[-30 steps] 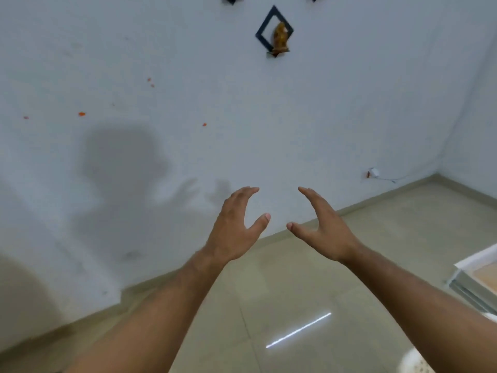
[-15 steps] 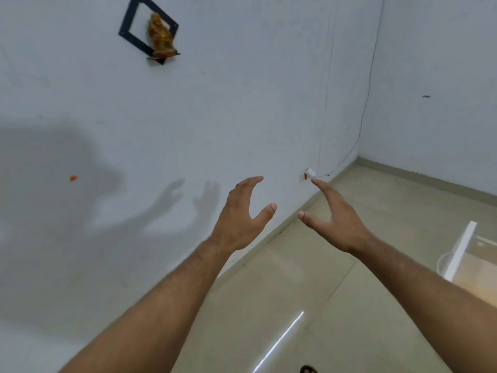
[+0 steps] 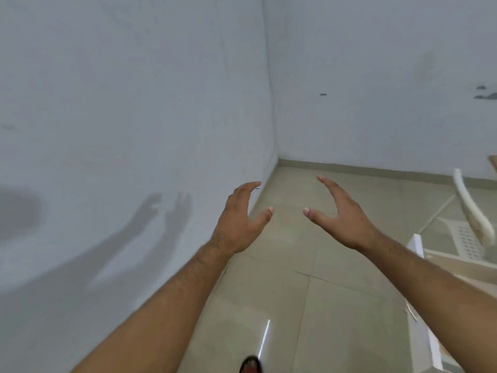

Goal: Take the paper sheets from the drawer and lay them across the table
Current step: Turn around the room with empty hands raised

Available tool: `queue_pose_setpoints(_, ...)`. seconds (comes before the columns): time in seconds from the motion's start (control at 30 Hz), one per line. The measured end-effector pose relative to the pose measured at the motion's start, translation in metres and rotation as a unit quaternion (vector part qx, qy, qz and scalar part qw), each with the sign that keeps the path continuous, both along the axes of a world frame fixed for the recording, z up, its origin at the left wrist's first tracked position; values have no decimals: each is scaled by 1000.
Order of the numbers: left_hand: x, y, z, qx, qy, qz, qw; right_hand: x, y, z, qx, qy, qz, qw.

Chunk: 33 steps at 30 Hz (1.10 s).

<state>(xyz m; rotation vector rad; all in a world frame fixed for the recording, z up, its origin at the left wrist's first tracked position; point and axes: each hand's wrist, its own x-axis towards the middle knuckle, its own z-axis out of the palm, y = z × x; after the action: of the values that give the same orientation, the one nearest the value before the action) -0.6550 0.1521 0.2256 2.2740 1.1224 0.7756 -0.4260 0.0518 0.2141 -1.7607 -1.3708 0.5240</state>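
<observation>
While both forearms are raised over the tiled floor point(image 3: 309, 305), the left hand point(image 3: 236, 224) and right hand point(image 3: 341, 219) are seen spread and empty, palms facing each other, nothing grasped. White furniture point(image 3: 419, 332), possibly the drawer unit, is cut off at the right edge; its contents cannot be determined. Paper sheets cannot be identified, so their orientation is unreportable.

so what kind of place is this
Probably a sparsely furnished room indoors: bare whitish walls meet in a corner above a glossy tiled floor, with white furniture and a white plastic chair at the right edge. Both hands are open, holding nothing.
</observation>
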Motion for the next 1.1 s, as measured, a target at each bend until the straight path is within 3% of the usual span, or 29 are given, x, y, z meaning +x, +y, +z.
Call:
queue_pose_setpoints(0.2, 107, 102, -26, -6, 23, -161, 987, 58, 37, -26, -38, 34, -162, 986)
queue_pose_setpoints(0.33, 190, 136, -41, -17, 62, -311, 948, 80, 36, -42, -57, 80, -294, 951)
queue_pose_setpoints(0.53, 300, 120, -86, -61, 121, -458, 878, 95, 2, -94, -61, 209, -474, 854)
queue_pose_setpoints(0.67, 356, 88, -135, -136, 268, -506, 808, 117, -27, -147, -106, 345, -541, 759)
queue_pose_setpoints(0.87, 395, 46, -191, -383, 440, -385, 715, 111, -51, -215, -119, 550, -581, 589)
queue_pose_setpoints(1.0, 411, 26, -223, -572, 406, -257, 665, 98, -52, -246, -76, 641, -613, 455)
queue_pose_setpoints(1.1, 431, 12, -239, -640, 375, -180, 646, 99, -58, -255, 17, 684, -644, 343)
